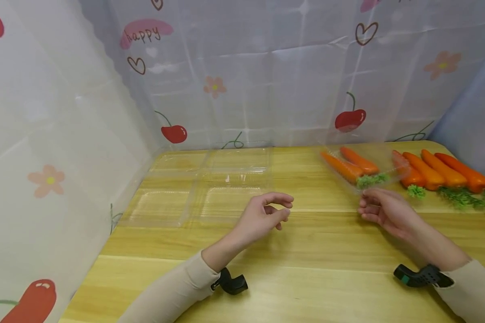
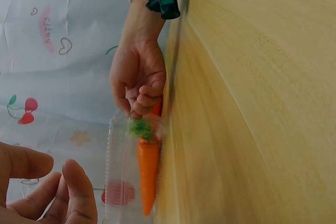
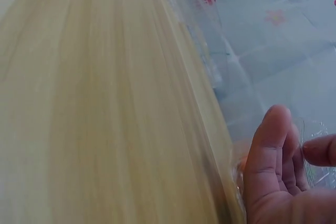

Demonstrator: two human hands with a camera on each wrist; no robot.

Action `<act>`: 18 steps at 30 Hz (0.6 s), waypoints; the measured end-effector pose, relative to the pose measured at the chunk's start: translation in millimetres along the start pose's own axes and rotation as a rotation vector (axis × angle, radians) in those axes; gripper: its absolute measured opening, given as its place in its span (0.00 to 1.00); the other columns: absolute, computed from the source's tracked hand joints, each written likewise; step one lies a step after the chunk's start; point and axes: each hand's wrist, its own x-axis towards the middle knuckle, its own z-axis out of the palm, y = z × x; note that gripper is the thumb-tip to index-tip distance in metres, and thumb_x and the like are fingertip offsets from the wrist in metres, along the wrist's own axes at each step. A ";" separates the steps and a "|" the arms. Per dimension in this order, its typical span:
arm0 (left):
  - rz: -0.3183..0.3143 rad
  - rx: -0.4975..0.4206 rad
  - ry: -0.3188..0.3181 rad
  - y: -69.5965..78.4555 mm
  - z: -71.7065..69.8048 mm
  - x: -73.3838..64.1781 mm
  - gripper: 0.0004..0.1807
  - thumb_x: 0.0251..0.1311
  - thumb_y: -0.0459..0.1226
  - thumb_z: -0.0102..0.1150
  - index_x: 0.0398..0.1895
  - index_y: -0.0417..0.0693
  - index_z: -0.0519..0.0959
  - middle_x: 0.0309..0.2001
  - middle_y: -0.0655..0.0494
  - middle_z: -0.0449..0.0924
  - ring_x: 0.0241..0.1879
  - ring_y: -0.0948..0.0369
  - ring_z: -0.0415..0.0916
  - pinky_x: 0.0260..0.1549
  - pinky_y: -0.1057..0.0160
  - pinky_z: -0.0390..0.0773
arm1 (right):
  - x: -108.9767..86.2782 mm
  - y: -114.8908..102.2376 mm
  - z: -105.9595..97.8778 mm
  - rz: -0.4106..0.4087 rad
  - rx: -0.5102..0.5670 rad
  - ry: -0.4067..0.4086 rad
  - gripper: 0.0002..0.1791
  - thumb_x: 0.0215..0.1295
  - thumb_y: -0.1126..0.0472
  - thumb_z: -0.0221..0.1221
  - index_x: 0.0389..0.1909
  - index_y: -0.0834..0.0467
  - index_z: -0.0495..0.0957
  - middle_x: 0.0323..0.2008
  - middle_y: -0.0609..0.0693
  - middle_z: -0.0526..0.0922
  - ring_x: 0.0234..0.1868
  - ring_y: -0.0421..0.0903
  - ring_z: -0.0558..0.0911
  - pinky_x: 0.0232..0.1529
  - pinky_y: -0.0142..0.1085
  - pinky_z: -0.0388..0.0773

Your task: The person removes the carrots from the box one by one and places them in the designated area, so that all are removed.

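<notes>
In the head view, my right hand (image 1: 390,213) pinches the near edge of a clear plastic container (image 1: 392,150) at the back right. Two orange carrots (image 1: 342,167) with green tops show through its plastic and appear to lie inside. The right wrist view has the thin clear edge (image 3: 303,153) between thumb and fingers. My left hand (image 1: 264,213) hovers over the table's middle, its fingers loosely bent around nothing. Thumb and fingertips (image 2: 79,184) stand apart in the left wrist view, where one carrot (image 2: 148,174) also shows through the container.
More carrots (image 1: 448,168) lie in a row at the right, beside the container. Clear empty containers with raised-edge compartments (image 1: 161,206) lie at the back left. Printed cloth walls (image 1: 242,107) enclose the wooden table (image 1: 307,278) at the back and sides.
</notes>
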 end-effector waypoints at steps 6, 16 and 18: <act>-0.023 -0.041 0.001 3.2 9.2 4.0 0.15 0.66 0.31 0.63 0.54 0.50 0.85 0.48 0.55 0.86 0.39 0.36 0.83 0.41 0.40 0.87 | -5.3 -1.4 -5.5 0.015 0.017 -0.044 0.17 0.83 0.61 0.45 0.40 0.58 0.83 0.32 0.51 0.86 0.34 0.46 0.89 0.40 0.37 0.89; -0.058 -0.098 0.032 5.9 22.9 12.0 0.15 0.66 0.30 0.63 0.54 0.48 0.85 0.51 0.50 0.85 0.41 0.51 0.86 0.40 0.52 0.89 | -10.2 -0.3 -21.1 -0.001 0.043 -0.205 0.21 0.85 0.64 0.37 0.41 0.59 0.81 0.34 0.53 0.88 0.36 0.48 0.89 0.42 0.38 0.89; -0.054 -0.103 0.038 6.3 25.2 13.3 0.15 0.67 0.31 0.63 0.55 0.47 0.85 0.50 0.50 0.85 0.39 0.57 0.85 0.41 0.50 0.89 | -11.4 -0.8 -25.7 -0.006 0.055 -0.271 0.24 0.85 0.65 0.34 0.42 0.59 0.81 0.36 0.53 0.88 0.37 0.48 0.90 0.43 0.38 0.89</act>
